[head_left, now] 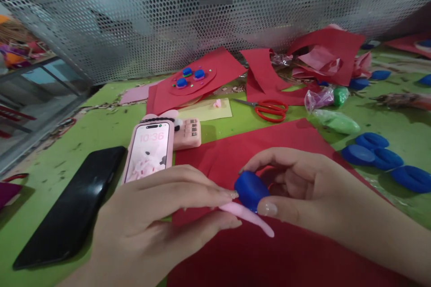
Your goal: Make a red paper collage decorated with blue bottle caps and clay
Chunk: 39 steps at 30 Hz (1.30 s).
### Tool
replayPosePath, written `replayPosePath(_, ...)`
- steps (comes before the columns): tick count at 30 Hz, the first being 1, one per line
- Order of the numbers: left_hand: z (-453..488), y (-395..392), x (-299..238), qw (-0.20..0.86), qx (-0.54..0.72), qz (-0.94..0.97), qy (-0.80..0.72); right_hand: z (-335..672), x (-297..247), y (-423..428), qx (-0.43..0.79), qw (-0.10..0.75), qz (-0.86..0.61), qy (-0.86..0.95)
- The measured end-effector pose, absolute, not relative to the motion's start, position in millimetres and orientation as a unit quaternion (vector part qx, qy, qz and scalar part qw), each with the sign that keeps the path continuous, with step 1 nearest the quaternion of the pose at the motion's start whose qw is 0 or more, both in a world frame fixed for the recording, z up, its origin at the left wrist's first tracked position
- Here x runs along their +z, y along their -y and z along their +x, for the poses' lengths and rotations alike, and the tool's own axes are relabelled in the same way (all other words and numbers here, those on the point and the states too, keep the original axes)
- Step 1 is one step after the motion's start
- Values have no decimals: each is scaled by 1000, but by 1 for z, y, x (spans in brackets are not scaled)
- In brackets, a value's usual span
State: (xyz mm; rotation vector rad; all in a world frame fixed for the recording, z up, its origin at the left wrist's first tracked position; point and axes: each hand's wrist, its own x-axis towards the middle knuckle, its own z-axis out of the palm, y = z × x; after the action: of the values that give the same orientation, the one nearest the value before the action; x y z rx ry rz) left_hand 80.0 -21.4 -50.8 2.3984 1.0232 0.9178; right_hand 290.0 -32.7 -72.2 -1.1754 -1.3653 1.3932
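Observation:
Between the thumb and fingers of my right hand [296,188] is a blue clay piece [251,189], shaped like a short thick disc or cap. My left hand [168,215] pinches a thin pink clay strip [251,218], whose tapered end sticks out to the right below the blue piece. The strip lies against or very near the blue piece's lower edge; I cannot tell if they touch. Both hands are above a red paper sheet [208,161]. Several blue ring-like clay pieces [412,178] sit to the right of my right hand.
Red-handled scissors [271,111] lie beyond the sheet, near a yellow paper [202,112]. A lit phone [150,150] and a black phone [70,206] are at left. Bagged clay [336,121] sits at right. Red paper with blue pieces [161,94] lies before a perforated metal panel [151,18].

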Motion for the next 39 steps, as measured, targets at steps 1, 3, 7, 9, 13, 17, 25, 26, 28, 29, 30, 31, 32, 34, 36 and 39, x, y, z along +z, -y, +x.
replayPosePath(1, 80, 22, -51, 189, 327, 852, -363, 290, -72, 33, 565, 418, -462, 541)
replayPosePath(3, 81, 22, -50, 194, 325, 851, -365, 290, -72, 35, 590, 412, -444, 534)
replayPosePath(7, 82, 21, -48, 196, 341, 838, -377, 291, -74, 37, 602, 394, -426, 548)
replayPosePath(9, 82, 21, -48, 194, 347, 835, -381, 293, -74, 39, 593, 388, -430, 559)
replayPosePath(13, 81, 22, -50, 200, 342, 836, -380, 293, -76, 41, 577, 387, -443, 566)
replayPosePath(17, 80, 21, -52, 206, 335, 837, -381, 292, -78, 42, 576, 391, -435, 571)
replayPosePath(25, 80, 23, -56, 191, 344, 820, -415, 290, -77, 42, 573, 395, -444, 564)
replayPosePath(26, 81, 23, -56, 192, 346, 819, -416, 290, -77, 42, 571, 400, -445, 563)
replayPosePath(28, 83, 23, -54, 198, 352, 814, -418, 289, -76, 42, 570, 403, -446, 560)
replayPosePath(29, 84, 22, -53, 206, 358, 808, -419, 289, -76, 42, 572, 403, -446, 558)
replayPosePath(30, 85, 22, -52, 219, 363, 800, -425, 290, -75, 42, 576, 399, -446, 557)
replayPosePath(31, 85, 22, -51, 240, 362, 790, -432, 290, -74, 42, 581, 391, -447, 556)
replayPosePath(32, 85, 21, -51, 267, 359, 778, -441, 290, -73, 42, 586, 379, -451, 556)
replayPosePath(34, 84, 20, -50, 328, 347, 749, -460, 291, -70, 41, 590, 354, -459, 562)
replayPosePath(36, 83, 19, -51, 378, 336, 720, -476, 292, -68, 40, 589, 330, -460, 576)
replayPosePath(39, 84, 16, -53, 457, 328, 673, -480, 293, -68, 38, 581, 324, -452, 593)
